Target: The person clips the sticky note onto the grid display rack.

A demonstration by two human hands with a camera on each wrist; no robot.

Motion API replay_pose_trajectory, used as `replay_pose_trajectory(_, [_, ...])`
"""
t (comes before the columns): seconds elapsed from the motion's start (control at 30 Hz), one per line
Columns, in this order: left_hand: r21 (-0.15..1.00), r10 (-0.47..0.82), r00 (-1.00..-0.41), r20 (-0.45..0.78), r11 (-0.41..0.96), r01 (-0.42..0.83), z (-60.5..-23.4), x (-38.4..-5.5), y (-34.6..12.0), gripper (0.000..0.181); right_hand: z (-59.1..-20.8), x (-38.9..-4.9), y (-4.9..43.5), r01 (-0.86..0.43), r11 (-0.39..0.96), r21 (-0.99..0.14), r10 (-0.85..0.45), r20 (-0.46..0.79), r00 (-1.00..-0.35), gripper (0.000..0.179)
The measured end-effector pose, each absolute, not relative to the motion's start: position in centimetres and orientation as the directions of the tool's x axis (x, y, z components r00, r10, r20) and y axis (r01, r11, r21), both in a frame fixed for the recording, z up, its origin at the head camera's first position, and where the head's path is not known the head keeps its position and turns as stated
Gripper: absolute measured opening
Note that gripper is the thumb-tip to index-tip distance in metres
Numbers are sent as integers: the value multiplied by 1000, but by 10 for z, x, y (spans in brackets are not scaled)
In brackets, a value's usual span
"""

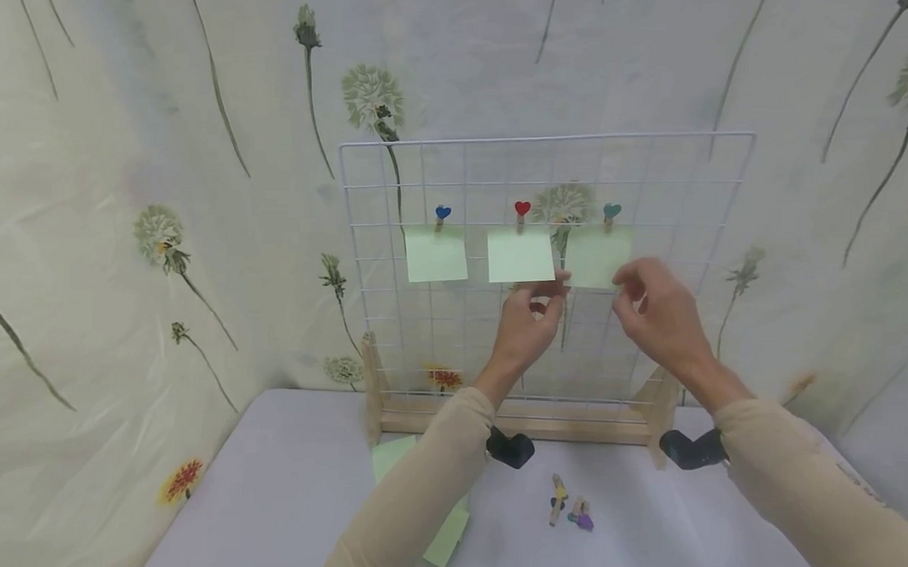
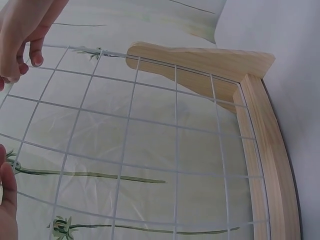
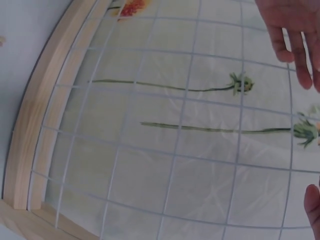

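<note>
Three pale green sticky notes hang on a white wire grid. The left note is under a blue heart clothespin, the middle note under a red one, and the right note under a teal one. My right hand pinches the right note's lower right corner between thumb and forefinger. Near that note's lower left corner are the bent thumb and forefinger of my left hand; I cannot tell whether they grip it.
A wooden stand holds the grid upright on the white table. More green notes lie on the table, partly behind the left sleeve. Several small clothespins, including a yellow one and a purple one, lie in front.
</note>
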State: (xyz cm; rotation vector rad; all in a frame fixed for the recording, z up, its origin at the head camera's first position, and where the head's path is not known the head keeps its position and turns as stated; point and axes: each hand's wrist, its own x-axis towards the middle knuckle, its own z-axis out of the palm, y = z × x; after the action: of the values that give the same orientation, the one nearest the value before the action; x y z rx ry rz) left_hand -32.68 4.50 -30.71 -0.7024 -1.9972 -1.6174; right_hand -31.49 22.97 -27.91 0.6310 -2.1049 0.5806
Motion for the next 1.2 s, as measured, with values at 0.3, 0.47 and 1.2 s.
replay_pose_trajectory(0.3, [737,101,-763,638,205,644,-311,-326,38,27,-286,-313,228,-624,763,-170,-237,824,-514,19])
replay_pose_trajectory(0.47, [743,100,-771,629,214,634,-313,-326,35,29,-290,-312,226,-635,754,-170,-242,826,-509,20])
replay_pose_trajectory(1.2, [787,126,-825,551,251,564,-350,-328,1,28,-317,-306,228,-633,744,-214,-249,790,-560,18])
